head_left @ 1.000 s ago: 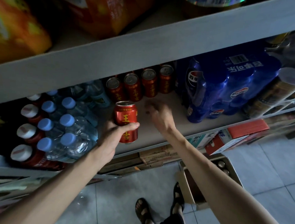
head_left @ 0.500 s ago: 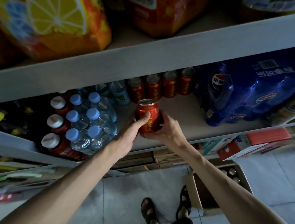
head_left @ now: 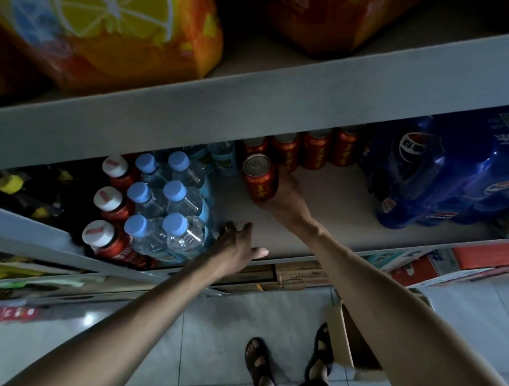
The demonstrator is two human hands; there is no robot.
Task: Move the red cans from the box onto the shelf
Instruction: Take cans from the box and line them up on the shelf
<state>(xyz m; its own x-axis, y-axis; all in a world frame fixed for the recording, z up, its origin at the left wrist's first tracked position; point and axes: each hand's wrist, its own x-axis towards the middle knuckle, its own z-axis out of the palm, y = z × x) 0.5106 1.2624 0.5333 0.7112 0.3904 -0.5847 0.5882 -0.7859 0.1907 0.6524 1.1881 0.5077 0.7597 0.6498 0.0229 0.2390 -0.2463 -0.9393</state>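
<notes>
tiled floor [head_left: 173,333] lies nearest, with two sandalled feet [head_left: 258,359] standing on it. cardboard box [head_left: 343,339] sits open on the floor just right of the feet; the right forearm crosses over it and its contents cannot be made out.

shelf [head_left: 332,205] front edge runs across above the box. left hand [head_left: 236,240] lies at that edge, fingers spread and relaxed, holding nothing, thumb out over the lip. its fingertips reach the wrapped water bottle pack [head_left: 165,209]; actual contact cannot be confirmed. red-capped bottles [head_left: 108,198] stand left of that pack.

open shelf board runs between the water bottle pack on the left and the blue cola pack [head_left: 432,183] on the right. this strip is bare from the front lip back to the cans.

right hand [head_left: 287,195] is further in, curled round the red can [head_left: 260,178] from its right side and base. the can is upright, top showing, at the left end of the strip, just beside the water bottle pack. whether its base rests on the board cannot be told.

row of red cans [head_left: 315,152] stands at the back, directly behind the held can, partly hidden by the upper shelf board [head_left: 255,100]. orange drink packs [head_left: 107,26] sit on that board.
</notes>
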